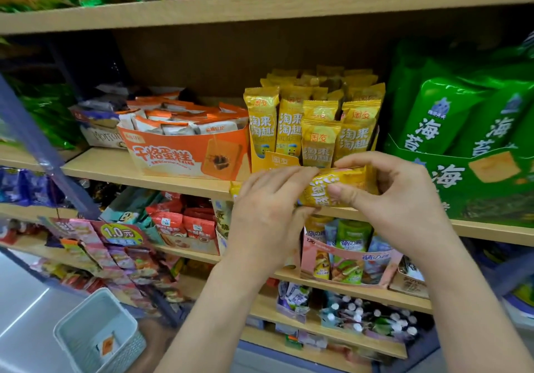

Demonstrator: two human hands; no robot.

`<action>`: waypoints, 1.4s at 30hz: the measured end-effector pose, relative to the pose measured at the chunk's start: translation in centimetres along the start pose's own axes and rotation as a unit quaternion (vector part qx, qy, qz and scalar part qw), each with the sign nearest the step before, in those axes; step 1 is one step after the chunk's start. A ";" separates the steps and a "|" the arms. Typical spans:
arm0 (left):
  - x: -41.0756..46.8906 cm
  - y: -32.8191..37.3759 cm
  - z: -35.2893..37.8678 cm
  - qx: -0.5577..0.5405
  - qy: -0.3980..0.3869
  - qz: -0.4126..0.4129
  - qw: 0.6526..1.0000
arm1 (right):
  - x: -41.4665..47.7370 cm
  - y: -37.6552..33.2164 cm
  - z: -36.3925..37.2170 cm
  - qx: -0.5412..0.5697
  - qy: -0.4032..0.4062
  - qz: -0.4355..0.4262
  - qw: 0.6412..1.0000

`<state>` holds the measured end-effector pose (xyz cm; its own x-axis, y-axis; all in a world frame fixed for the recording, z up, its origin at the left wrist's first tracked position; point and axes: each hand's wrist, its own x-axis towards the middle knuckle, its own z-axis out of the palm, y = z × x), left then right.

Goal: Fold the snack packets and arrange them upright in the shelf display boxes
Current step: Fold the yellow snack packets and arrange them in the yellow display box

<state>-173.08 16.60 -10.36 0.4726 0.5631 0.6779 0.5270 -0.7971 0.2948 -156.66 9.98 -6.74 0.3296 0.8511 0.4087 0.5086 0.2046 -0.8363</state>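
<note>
A yellow packet (338, 186) is gripped by the curled left hand (268, 208) and right hand (398, 196) just before the yellow display box (281, 160), whose standing packets (290, 124) may be toppled if the fold springs open.

On the light wooden shelf board (101, 167), an orange cardboard display box (185, 156) sits left, a yellow cardboard display box (281, 160) of upright yellow foil snack packets (318, 121) centre, and a green carton (468, 187) right. Before the yellow box, the left hand (268, 208) and right hand (404, 196) hold a yellow foil packet (332, 184) sideways between them. A grey plastic basket (86, 323) lies below, far left.
</note>
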 end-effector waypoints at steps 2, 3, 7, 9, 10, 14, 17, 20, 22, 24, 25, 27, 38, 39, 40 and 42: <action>0.2 -0.2 0.0 -0.075 -0.005 -0.028 0.997 | 0.0 -0.3 -0.9 0.063 -0.042 -0.002 0.997; 0.3 -0.3 -0.1 -0.123 -0.015 -0.051 0.991 | -0.1 -0.5 -1.3 0.091 -0.080 -0.008 0.993; 0.6 0.4 0.2 -0.279 -0.096 -0.088 0.951 | -0.4 -0.9 -2.3 0.097 -0.136 -0.055 0.984; 0.7 1.0 0.4 -0.339 -0.145 -0.096 0.924 | -0.6 -1.0 -2.4 0.099 -0.101 -0.062 0.988; 0.9 1.2 0.5 -0.354 -0.165 -0.098 0.915 | -0.7 -1.0 -2.5 0.102 -0.090 -0.064 0.989; 1.6 1.7 0.9 -0.350 -0.194 -0.087 0.912 | -1.2 -0.9 -3.0 0.106 -0.064 -0.059 0.991; 2.5 2.6 1.0 -0.350 -0.199 -0.062 0.913 | -1.3 -0.7 -4.0 0.081 -0.061 -0.051 0.994; 3.4 3.3 0.9 -0.357 -0.200 -0.032 0.912 | -1.5 -0.7 -5.3 0.124 -0.129 -0.026 0.984; 4.1 3.6 0.8 -0.356 -0.211 -0.007 0.910 | -1.6 -0.6 -5.7 0.115 -0.121 -0.035 0.985; 4.7 4.0 0.7 -0.337 -0.202 0.021 0.919 | -1.6 -0.7 -5.7 0.092 -0.045 -0.058 0.993; 5.1 4.0 0.7 -0.305 -0.169 0.042 0.936 | -1.6 -0.7 -5.7 0.081 -0.002 -0.067 0.994; 6.2 3.7 0.6 -0.171 -0.053 0.106 0.978 | -1.3 -0.8 -5.8 0.041 0.074 -0.077 0.993; 12.4 1.5 0.1 0.109 -0.069 0.110 0.985 | 2.0 -2.4 -7.1 -0.041 0.236 -0.183 0.954; 12.8 2.0 0.1 0.083 -0.083 0.093 0.989 | 2.4 -2.5 -7.2 -0.056 0.234 -0.194 0.951; 13.2 2.4 0.2 0.069 -0.097 0.080 0.990 | 2.6 -2.6 -7.3 -0.070 0.233 -0.202 0.949; 13.9 2.7 0.3 0.110 -0.121 0.076 0.984 | 3.0 -2.7 -7.3 -0.085 0.234 -0.208 0.946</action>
<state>-164.87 22.34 -0.29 0.6976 0.4979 0.5152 0.5648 -0.8246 0.0322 -151.27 8.44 -0.61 0.3685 0.3980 0.8402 0.7793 0.3606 -0.5125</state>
